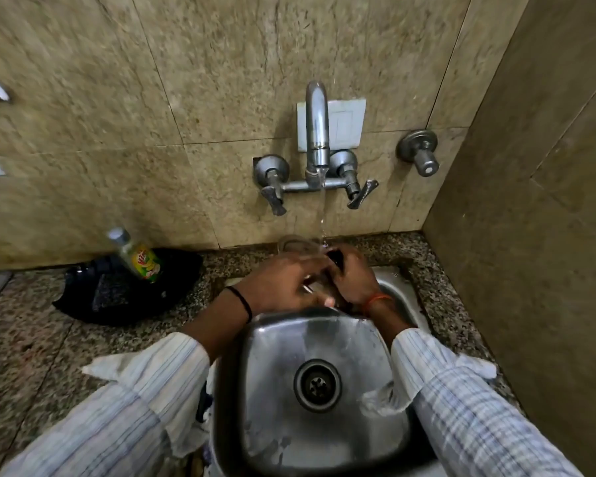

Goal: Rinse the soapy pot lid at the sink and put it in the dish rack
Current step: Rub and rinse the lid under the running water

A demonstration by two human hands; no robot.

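A glass pot lid [295, 244] with a metal rim and a black knob is held tilted over the far end of the steel sink [279, 356]. Water runs from the wall tap [317, 132] onto the lid's upper right part. My left hand [283, 284] grips the lid's rim from the left. My right hand [350, 278] is closed around the black knob [336, 258] on the right. Most of the lid is hidden behind both hands. No dish rack is in view.
A green-labelled bottle [138, 256] leans on a black pan or tray [128, 290] on the speckled counter left of the sink. A second valve [420, 151] sticks out of the wall on the right. A side wall [530, 235] closes in on the right.
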